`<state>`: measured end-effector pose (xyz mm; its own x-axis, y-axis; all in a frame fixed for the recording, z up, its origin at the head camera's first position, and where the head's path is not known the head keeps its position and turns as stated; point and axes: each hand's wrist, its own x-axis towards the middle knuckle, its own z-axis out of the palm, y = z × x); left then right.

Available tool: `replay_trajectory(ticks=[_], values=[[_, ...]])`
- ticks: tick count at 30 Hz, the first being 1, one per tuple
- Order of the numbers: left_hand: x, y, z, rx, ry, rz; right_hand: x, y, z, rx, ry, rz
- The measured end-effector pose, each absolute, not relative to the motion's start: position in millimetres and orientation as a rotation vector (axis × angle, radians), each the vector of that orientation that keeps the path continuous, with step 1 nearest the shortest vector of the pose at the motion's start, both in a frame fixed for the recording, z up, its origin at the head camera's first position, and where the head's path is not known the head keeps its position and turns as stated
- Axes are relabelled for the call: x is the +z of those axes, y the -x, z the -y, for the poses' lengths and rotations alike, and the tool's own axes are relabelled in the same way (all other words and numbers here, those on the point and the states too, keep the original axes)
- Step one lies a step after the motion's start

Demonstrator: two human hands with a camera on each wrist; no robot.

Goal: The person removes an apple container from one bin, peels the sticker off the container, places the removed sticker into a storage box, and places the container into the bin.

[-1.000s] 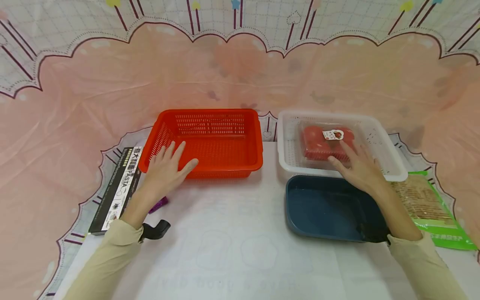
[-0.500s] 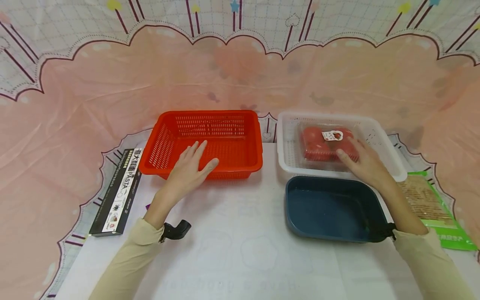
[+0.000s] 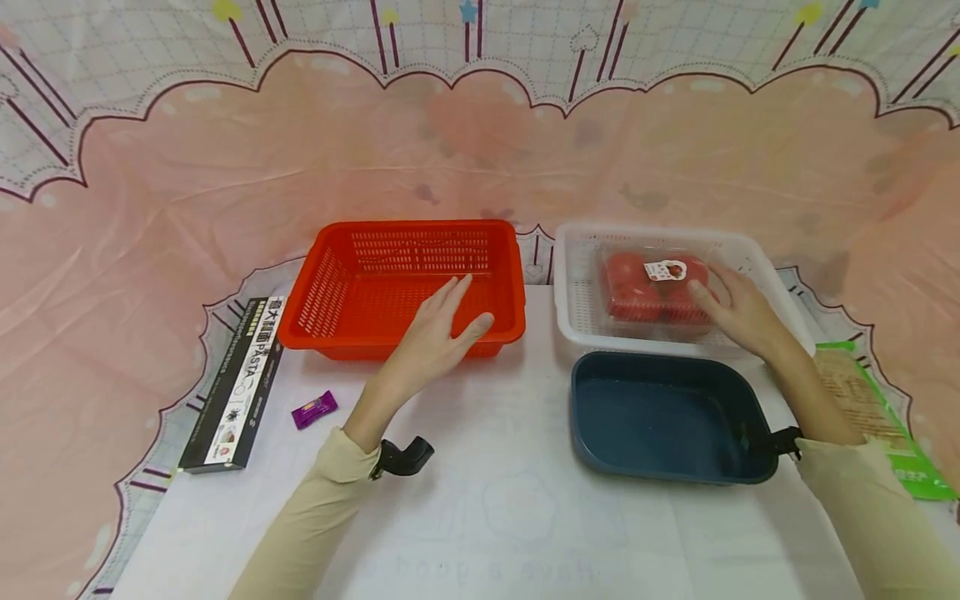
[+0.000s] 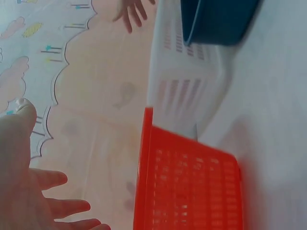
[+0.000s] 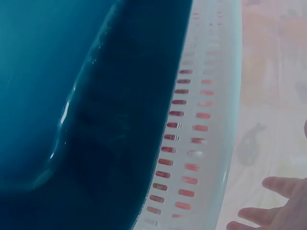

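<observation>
My left hand (image 3: 427,350) is held over the front rim of the red basket (image 3: 420,250), fingers extended, thumb apart, holding nothing. In the left wrist view its spread fingers stand beside the basket's side. My right hand (image 3: 742,312) is over the right part of the white basket (image 3: 581,292). Its thumb and fingers overlap the right end of a clear pack of tomatoes (image 3: 633,287) with a white label. The right wrist view shows the same fingers (image 5: 280,187) spread above the basket rim, with nothing between them.
A dark blue tray (image 3: 660,417) stands in front of the white basket. On the left lie a black pasta box (image 3: 240,383) and a small purple wrapped candy (image 3: 315,410). A green-edged food packet (image 3: 862,392) lies far right, partly behind the right forearm.
My left hand has moved right across the red basket's front, uncovering the purple candy. My right hand has shifted slightly right, from over the tomato pack to its right end.
</observation>
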<state>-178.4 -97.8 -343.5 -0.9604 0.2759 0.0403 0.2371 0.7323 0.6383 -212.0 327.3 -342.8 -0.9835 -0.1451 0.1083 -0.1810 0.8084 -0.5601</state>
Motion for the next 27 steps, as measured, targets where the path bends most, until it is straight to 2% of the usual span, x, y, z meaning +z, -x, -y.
replay_trajectory(ticks=[19,27], values=[[-349.3,181.3,44.9,1.234,-0.514,-2.734,-340.6,231.2,-343.5,0.991,-0.184,3.024],[-365.0,178.8,5.4,1.42,-0.524,-2.633,-341.7,248.7,-360.3,1.181,-0.078,3.154]])
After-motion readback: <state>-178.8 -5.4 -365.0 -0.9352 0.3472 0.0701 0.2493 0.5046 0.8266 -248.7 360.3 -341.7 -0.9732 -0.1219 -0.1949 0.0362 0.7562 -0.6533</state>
